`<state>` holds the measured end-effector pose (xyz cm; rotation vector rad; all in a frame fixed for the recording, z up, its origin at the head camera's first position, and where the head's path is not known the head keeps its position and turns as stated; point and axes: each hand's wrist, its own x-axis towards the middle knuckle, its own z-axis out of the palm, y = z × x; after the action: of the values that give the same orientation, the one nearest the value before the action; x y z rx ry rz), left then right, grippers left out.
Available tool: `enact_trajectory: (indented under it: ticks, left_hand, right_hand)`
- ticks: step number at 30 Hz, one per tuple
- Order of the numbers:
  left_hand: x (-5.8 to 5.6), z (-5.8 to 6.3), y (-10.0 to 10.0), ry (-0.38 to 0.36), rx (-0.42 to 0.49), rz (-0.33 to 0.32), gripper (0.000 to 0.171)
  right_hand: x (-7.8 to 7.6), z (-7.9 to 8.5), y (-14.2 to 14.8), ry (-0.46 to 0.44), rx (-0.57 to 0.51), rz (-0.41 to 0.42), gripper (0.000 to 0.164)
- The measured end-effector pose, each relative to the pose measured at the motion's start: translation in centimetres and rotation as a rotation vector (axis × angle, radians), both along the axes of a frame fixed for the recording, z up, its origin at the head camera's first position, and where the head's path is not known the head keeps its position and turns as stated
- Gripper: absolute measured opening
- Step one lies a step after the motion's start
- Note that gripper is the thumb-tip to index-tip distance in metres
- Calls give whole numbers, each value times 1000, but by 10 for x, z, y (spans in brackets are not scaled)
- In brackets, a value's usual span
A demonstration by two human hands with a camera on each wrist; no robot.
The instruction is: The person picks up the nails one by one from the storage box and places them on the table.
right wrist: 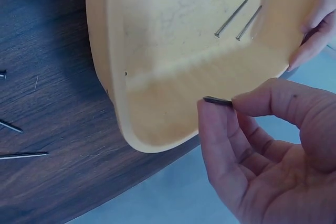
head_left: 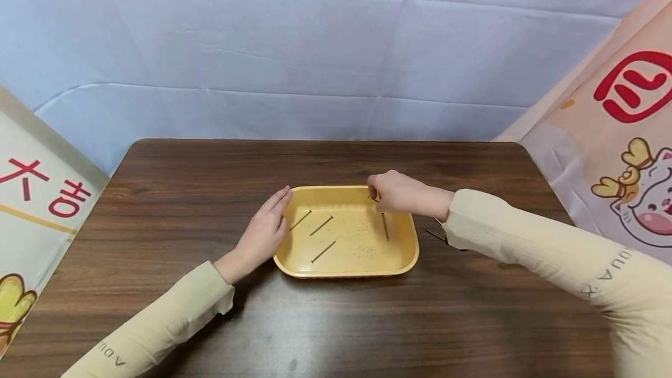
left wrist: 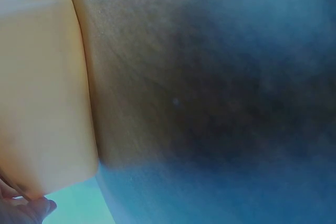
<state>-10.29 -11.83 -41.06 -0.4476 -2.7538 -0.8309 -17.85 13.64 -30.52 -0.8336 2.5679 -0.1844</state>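
Yellow rounded-rectangular plastic tray (head_left: 357, 262), set on a dark brown wood-grain worktop (head_left: 341, 331), about midway between left and right edges, inward from the far edge. Inside: four slender dark metal nails (head_left: 323, 252), lying apart; three slanting toward the tray's left end, one along the right wall.

Right hand (head_left: 396, 192): at the tray's far wall, toward its far right corner; grip closed on a single dark nail (right wrist: 218, 100), pinched between thumb and forefinger, remaining fingers curled behind.

Left hand (head_left: 262, 229): laid against the tray's left end, fingers extended and touching near the far left corner; grip uncurled.

Loose on the worktop, between tray and right edge: three more dark nails (right wrist: 23, 156), two cropped at the frame side in right wrist view.

Both forearms: cream sleeves (head_left: 499, 226) with dark lettering. Beyond the far edge: creased pale blue cloth (head_left: 315, 45). Beyond the left edge: pale panel (head_left: 31, 220), red characters. Beyond the right edge: pink panel (head_left: 583, 127), cartoon cat.
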Motion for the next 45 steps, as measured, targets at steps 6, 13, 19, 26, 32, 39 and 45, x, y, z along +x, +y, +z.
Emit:
enact_trajectory:
  ticks: [6,13,19,26,32,39,45]
  left_hand:
    - [0,-1,-1,-7,1,1,48]
    - [1,-1,-1,-12,3,3,48]
    - [1,-2,0,-11,5,1,48]
    - [0,-2,-1,-11,5,1,48]
    - [-1,-2,-1,-9,4,-3,48]
    - [-2,-3,-1,-11,0,-3,48]
    - [-3,-4,-1,-6,5,-8,48]
  right_hand:
    - [1,3,5,1,5,-15,15]
    - [3,7,14,29,-22,-18,17]
    - [7,11,21,43,-35,-34,13]
    - [9,14,32,30,-69,-69,13]
    - [9,13,42,39,-99,-85,12]
    - [8,11,51,31,-101,-104,12]
    - [9,9,60,42,-98,-106,13]
